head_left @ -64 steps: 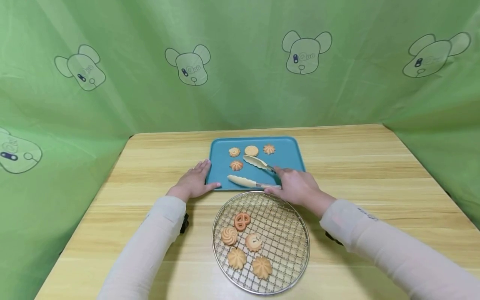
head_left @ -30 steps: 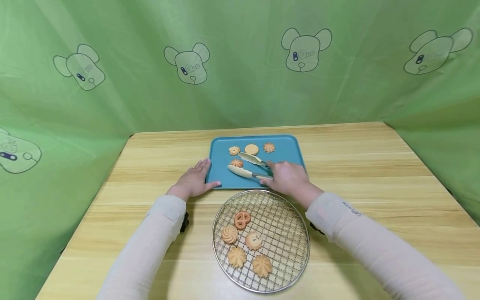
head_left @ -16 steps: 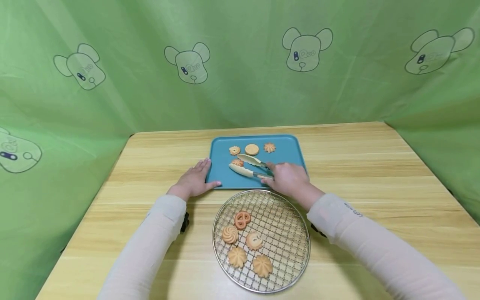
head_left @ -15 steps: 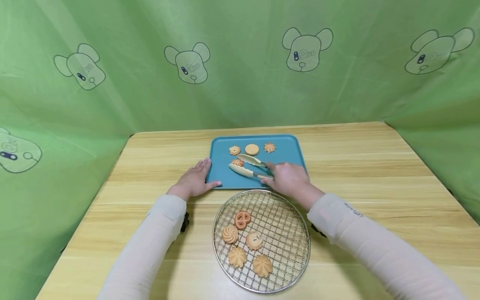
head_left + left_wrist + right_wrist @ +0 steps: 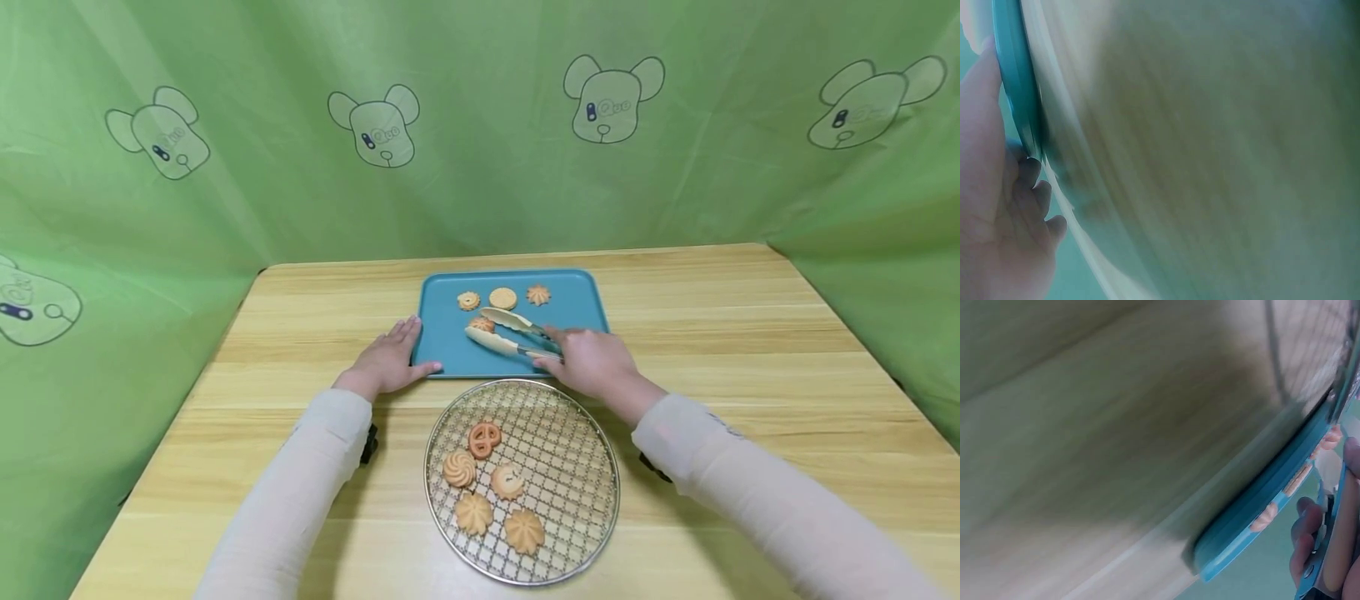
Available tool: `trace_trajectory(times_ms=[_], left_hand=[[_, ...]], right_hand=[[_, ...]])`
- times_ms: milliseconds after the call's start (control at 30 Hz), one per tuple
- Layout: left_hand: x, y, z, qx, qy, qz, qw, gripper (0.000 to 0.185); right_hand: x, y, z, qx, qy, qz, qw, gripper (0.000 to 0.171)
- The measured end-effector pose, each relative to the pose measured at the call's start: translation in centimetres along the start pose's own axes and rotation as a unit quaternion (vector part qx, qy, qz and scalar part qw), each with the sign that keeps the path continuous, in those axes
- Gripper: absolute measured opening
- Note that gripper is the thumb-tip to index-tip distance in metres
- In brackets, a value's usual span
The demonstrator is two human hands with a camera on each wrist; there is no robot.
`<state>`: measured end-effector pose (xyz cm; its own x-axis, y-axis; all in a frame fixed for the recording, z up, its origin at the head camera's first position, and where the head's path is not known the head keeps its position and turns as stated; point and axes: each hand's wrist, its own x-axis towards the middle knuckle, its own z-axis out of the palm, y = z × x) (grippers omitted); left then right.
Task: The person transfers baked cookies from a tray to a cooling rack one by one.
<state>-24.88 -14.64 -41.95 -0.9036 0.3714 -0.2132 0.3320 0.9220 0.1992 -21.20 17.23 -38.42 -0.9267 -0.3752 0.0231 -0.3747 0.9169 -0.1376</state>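
My right hand (image 5: 596, 362) holds a pair of tongs (image 5: 491, 340) with pale scalloped tips and metal arms. Between the tips is a flower-shaped cookie (image 5: 481, 323), partly hidden by them; whether it is off the blue tray (image 5: 450, 360) I cannot tell. In the right wrist view the tongs (image 5: 1330, 550) show at the lower right, beside the tray (image 5: 1254, 503). My left hand (image 5: 386, 360) rests against the tray's left edge, fingers extended, thumb on the front corner. A ring-shaped cookie (image 5: 468, 301), a round cookie (image 5: 502, 298) and a star-shaped cookie (image 5: 538, 294) lie along the tray's back.
A round wire rack (image 5: 570, 500) stands in front of the tray, close to its front edge. On it are a pretzel-shaped cookie (image 5: 484, 439), a swirl cookie (image 5: 459, 469) and several others on the left half. The wooden table (image 5: 750, 350) extends to a green curtain (image 5: 480, 208).
My right hand moved the tongs left around the flower-shaped cookie. Since half a second ago, tongs and cookie have shifted slightly right. My left hand has stayed at the tray's edge.
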Motion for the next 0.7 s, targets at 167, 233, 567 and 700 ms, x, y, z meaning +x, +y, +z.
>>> trace_trajectory(times_ms=[167,233,567,700], left_hand=[[0.0,0.1,0.0,-0.001,0.0,0.0,1.0,0.093],[0.0,0.1,-0.1,-0.003,0.0,-0.001,1.0,0.093],[0.0,0.0,0.0,0.001,0.001,0.001,1.0,0.093],[0.0,-0.1,0.0,0.004,0.002,0.002,1.0,0.093]], right_hand=[[-0.8,1.0,-0.1,0.001,0.022,-0.015,1.0,0.068],[-1.1,1.4,-0.2,0.0,0.031,-0.024,0.999,0.068],[-2.8,3.5,0.1,0.006,0.107,-0.101,0.989,0.065],[-3.3,4.2,0.2,0.013,0.15,-0.144,0.978,0.063]])
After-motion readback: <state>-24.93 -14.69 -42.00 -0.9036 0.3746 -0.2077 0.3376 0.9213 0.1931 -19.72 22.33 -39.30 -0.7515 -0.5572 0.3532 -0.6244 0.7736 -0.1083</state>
